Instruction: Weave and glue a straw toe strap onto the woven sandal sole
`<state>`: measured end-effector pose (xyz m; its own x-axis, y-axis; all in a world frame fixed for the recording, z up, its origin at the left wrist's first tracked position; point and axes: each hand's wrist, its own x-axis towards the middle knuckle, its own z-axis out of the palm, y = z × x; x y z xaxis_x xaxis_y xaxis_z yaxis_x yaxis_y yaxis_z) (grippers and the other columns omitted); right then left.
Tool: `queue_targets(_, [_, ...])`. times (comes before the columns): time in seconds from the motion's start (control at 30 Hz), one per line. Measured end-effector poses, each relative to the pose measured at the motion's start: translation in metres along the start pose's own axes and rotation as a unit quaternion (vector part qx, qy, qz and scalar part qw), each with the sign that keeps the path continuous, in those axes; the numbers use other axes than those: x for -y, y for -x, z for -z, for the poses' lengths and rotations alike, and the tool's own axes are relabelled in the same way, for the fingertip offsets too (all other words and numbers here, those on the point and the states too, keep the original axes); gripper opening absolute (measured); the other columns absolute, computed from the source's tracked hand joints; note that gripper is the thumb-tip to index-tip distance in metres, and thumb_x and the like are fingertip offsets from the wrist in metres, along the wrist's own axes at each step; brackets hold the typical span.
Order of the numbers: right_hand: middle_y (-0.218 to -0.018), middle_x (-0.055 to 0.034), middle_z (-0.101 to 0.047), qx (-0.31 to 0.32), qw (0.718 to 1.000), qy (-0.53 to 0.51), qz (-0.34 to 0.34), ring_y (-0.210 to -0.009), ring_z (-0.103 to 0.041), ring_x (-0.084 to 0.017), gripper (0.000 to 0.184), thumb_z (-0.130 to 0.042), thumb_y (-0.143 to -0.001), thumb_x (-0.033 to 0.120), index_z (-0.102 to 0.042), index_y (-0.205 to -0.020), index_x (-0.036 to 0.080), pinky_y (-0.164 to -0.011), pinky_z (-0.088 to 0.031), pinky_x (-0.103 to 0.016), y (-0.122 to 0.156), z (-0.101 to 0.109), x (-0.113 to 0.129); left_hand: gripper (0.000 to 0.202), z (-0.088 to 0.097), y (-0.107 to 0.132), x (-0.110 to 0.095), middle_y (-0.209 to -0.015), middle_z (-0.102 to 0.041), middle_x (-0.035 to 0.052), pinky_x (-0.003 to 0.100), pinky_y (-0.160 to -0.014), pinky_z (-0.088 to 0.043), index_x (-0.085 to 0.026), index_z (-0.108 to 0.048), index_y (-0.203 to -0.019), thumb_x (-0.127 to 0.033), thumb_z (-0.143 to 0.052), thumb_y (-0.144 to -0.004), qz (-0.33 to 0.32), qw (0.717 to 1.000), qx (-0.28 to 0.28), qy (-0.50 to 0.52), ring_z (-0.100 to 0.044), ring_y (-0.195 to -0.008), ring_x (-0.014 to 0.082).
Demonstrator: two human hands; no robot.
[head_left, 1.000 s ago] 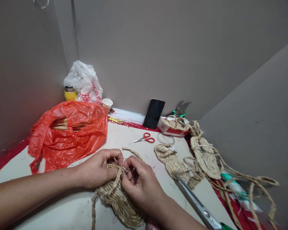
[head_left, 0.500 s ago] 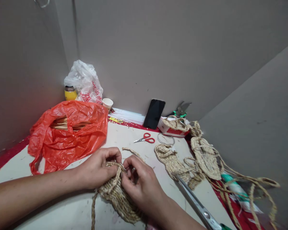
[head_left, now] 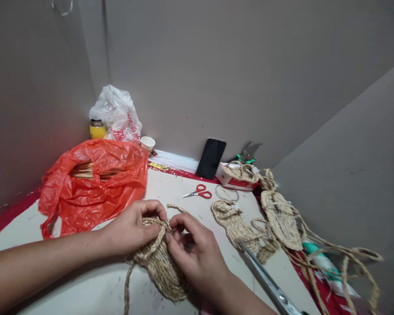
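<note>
A woven straw slipper, sole-shaped with a braided strap across its top, is held just above the pale board. My left hand grips its upper left edge, thumb pressed on the braid and fingers curled behind. My right hand is closed at the top edge, thumb and forefinger pinched at the braid's end; anything tiny between those fingertips is hidden. A loose braided tail hangs at the slipper's left, and another cord end pokes out behind my right hand.
Red-handled scissors and a wire coil lie beyond my hands. Large shears rest at right beside another woven slipper. A red plastic bag with straw-coloured strips sits left. A phone leans on the wall.
My right fingertips have shifted slightly at the braid's edge, and the slipper has tilted a little. My left hand keeps its grip.
</note>
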<state>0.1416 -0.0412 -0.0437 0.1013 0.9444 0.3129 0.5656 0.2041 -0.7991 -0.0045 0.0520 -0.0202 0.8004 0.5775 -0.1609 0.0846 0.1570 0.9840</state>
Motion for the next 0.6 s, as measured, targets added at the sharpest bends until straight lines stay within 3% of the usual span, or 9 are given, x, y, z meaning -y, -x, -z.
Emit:
queue_targets(0.17, [-0.072, 0.0036, -0.052, -0.010, 0.997, -0.061, -0.040, -0.054, -0.049, -0.010, 0.012, -0.053, -0.078, 0.013, -0.050, -0.086, 0.022, -0.047, -0.042, -0.019, -0.0004, -0.0006, 0.0050, 0.018, 0.0022, -0.0020, -0.0035, -0.066, -0.062, -0.0021, 0.018, -0.054, -0.038, -0.013, -0.059, -0.083, -0.018, -0.066, -0.067, 0.022, 0.998, 0.007, 0.052, -0.051, -0.056, 0.0078])
queue_targets(0.3, [-0.075, 0.0024, -0.053, -0.019, 0.998, -0.061, -0.028, -0.056, -0.050, -0.010, 0.010, -0.053, -0.080, 0.013, -0.053, -0.087, 0.021, -0.049, -0.043, -0.019, -0.0009, -0.0011, 0.0023, 0.020, 0.0040, -0.0040, -0.0014, -0.065, -0.059, -0.0042, 0.017, -0.053, -0.037, -0.014, -0.057, -0.081, -0.016, -0.069, -0.065, 0.016, 0.997, -0.011, 0.075, -0.050, -0.055, 0.0062])
queue_targets(0.47, [-0.080, -0.0011, -0.058, -0.028, 0.998, -0.047, 0.005, -0.061, -0.056, -0.012, 0.024, -0.053, -0.080, 0.011, -0.062, -0.101, 0.020, -0.051, -0.047, -0.020, -0.0006, -0.0007, -0.0006, 0.027, 0.0048, -0.0052, 0.0029, -0.070, -0.061, -0.0037, 0.018, -0.056, -0.039, -0.016, -0.052, -0.084, -0.018, -0.071, -0.065, -0.010, 0.996, -0.022, 0.085, -0.053, -0.059, 0.0078])
queue_targets(0.6, [-0.079, -0.0043, -0.062, -0.036, 0.998, -0.040, 0.036, -0.065, -0.061, -0.014, 0.018, -0.055, -0.081, 0.014, -0.068, -0.093, 0.018, -0.052, -0.049, -0.022, -0.0024, 0.0019, 0.0034, 0.029, 0.0062, -0.0044, 0.0026, -0.067, -0.057, -0.0063, 0.017, -0.053, -0.036, -0.017, -0.050, -0.083, -0.017, -0.072, -0.064, -0.017, 0.997, -0.033, 0.068, -0.048, -0.055, 0.0062])
